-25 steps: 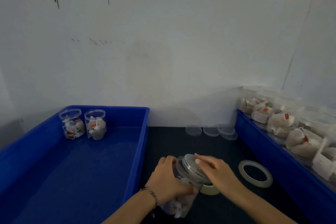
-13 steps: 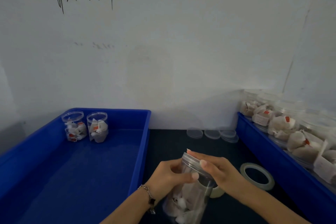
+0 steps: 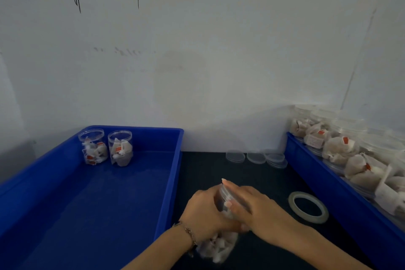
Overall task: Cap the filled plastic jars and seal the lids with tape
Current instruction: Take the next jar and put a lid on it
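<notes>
A clear plastic jar (image 3: 219,247) filled with white tea bags is held tilted above the dark table near the front centre. My left hand (image 3: 206,212) grips the jar's body. My right hand (image 3: 252,206) wraps over its clear lid (image 3: 223,193) at the top end. A roll of clear tape (image 3: 308,207) lies flat on the table to the right of my hands. Three loose clear lids (image 3: 256,156) lie near the wall.
A blue tray (image 3: 173,173) on the left holds two capped jars (image 3: 107,147) at its far corner. Another blue tray (image 3: 317,177) on the right is packed with several filled jars (image 3: 341,149). A white wall stands close behind the table.
The jar has been lowered and tilted further, and my right hand has slid over the lid toward my left hand. The camera view shifted slightly.
</notes>
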### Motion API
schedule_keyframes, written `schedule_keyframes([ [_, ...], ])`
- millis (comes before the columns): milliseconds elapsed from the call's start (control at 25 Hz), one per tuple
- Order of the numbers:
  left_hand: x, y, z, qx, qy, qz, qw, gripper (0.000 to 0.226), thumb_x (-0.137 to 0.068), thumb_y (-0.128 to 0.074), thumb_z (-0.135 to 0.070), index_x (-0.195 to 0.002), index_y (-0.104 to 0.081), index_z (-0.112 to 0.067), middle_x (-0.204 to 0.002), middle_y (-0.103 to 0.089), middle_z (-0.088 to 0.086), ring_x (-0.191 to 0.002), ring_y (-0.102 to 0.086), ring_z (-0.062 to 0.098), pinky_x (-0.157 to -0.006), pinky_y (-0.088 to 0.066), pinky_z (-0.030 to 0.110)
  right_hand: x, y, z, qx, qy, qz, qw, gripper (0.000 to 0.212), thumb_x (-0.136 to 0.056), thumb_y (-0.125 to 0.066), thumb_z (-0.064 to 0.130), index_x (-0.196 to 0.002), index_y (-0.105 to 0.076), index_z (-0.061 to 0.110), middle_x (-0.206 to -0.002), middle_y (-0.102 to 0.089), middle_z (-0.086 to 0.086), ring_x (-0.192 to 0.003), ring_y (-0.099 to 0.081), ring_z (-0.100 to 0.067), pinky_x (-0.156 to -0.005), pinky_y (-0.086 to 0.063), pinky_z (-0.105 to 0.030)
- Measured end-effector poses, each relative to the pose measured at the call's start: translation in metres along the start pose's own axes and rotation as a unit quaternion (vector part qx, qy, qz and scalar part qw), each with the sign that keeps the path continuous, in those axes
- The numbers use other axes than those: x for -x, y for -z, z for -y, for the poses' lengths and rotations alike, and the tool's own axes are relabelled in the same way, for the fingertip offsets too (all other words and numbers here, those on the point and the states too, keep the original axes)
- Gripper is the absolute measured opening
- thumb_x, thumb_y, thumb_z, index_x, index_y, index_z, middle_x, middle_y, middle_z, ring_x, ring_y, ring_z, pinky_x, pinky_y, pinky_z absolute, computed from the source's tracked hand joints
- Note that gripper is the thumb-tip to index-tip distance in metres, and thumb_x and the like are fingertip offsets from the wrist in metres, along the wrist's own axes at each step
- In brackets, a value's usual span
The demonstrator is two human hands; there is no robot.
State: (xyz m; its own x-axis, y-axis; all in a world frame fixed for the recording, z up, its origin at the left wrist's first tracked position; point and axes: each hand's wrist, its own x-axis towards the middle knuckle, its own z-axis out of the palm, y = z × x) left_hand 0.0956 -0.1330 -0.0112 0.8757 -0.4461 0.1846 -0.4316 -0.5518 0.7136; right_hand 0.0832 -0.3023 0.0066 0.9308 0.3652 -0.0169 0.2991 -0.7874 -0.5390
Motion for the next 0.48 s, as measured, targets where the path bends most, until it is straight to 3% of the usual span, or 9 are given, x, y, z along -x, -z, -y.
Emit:
schedule_keyframes([
  [80,0.001,-0.006,-0.002,-0.092,-0.003,-0.010,0.996,0.083,-0.049,-0.072,-0.067,-0.122,-0.039,-0.046,-0.108,-0.044,-0.036,-0.099,-0.043,-0.017,-0.092,-0.035,0.007,-0.004,0.007,0.006,0.029,-0.058,0.022,0.998,0.089,-0.058,-0.023,0.094,-0.139,-0.014,0.059,-0.134,-0.042,0.003,-0.111,-0.052,-0.013,-0.092,-0.049,-0.034],
  [160,0.001,-0.008,0.003,-0.042,0.033,-0.004,0.999,0.120,-0.041,-0.072,-0.071,-0.143,-0.017,-0.039,-0.129,-0.035,-0.029,-0.115,-0.035,-0.010,-0.103,-0.030,0.017,-0.006,0.026,0.010,0.024,-0.085,0.051,0.995,0.105,-0.050,-0.023,0.096,-0.143,-0.021,0.048,-0.134,-0.050,-0.001,-0.100,-0.060,-0.011,-0.088,-0.052,-0.032],
  [240,-0.001,-0.003,0.009,0.040,0.064,-0.008,0.997,0.138,-0.038,-0.076,-0.067,-0.148,0.002,-0.034,-0.138,-0.034,-0.021,-0.123,-0.034,-0.004,-0.107,-0.030,0.022,-0.005,0.044,0.008,-0.003,-0.088,0.068,0.994,0.099,-0.055,-0.023,0.094,-0.143,-0.017,0.051,-0.129,-0.059,-0.001,-0.096,-0.066,-0.011,-0.085,-0.051,-0.027],
  [280,-0.002,0.000,0.011,0.070,0.069,-0.009,0.995,0.142,-0.040,-0.080,-0.061,-0.148,0.006,-0.031,-0.138,-0.036,-0.018,-0.125,-0.037,0.000,-0.109,-0.031,0.026,-0.005,0.049,0.008,-0.014,-0.065,0.073,0.995,0.089,-0.060,-0.028,0.092,-0.141,-0.011,0.057,-0.137,-0.053,0.000,-0.112,-0.060,-0.013,-0.093,-0.046,-0.027],
  [360,-0.003,0.005,0.012,0.103,0.062,-0.002,0.993,0.142,-0.046,-0.086,-0.048,-0.148,0.010,-0.028,-0.131,-0.041,-0.019,-0.123,-0.043,0.003,-0.110,-0.035,0.030,-0.005,0.056,0.003,-0.009,0.008,0.106,0.994,0.082,-0.069,-0.053,0.080,-0.130,0.001,0.072,-0.157,-0.013,0.014,-0.142,-0.019,-0.007,-0.111,-0.026,-0.030],
  [400,-0.003,0.006,0.012,0.106,0.054,0.005,0.993,0.141,-0.048,-0.087,-0.044,-0.148,0.011,-0.028,-0.127,-0.042,-0.021,-0.120,-0.045,0.002,-0.108,-0.037,0.028,-0.005,0.058,0.003,0.001,0.040,0.136,0.990,0.090,-0.070,-0.064,0.070,-0.129,0.004,0.074,-0.155,0.004,0.023,-0.141,-0.002,-0.001,-0.113,-0.017,-0.031],
  [480,-0.003,0.005,0.011,0.107,0.038,0.011,0.993,0.140,-0.050,-0.088,-0.039,-0.148,0.012,-0.029,-0.129,-0.040,-0.024,-0.122,-0.044,0.000,-0.107,-0.038,0.024,-0.008,0.058,0.006,0.026,0.072,0.162,0.984,0.093,-0.072,-0.072,0.059,-0.132,-0.003,0.072,-0.155,0.005,0.025,-0.140,0.001,0.003,-0.114,-0.014,-0.031],
])
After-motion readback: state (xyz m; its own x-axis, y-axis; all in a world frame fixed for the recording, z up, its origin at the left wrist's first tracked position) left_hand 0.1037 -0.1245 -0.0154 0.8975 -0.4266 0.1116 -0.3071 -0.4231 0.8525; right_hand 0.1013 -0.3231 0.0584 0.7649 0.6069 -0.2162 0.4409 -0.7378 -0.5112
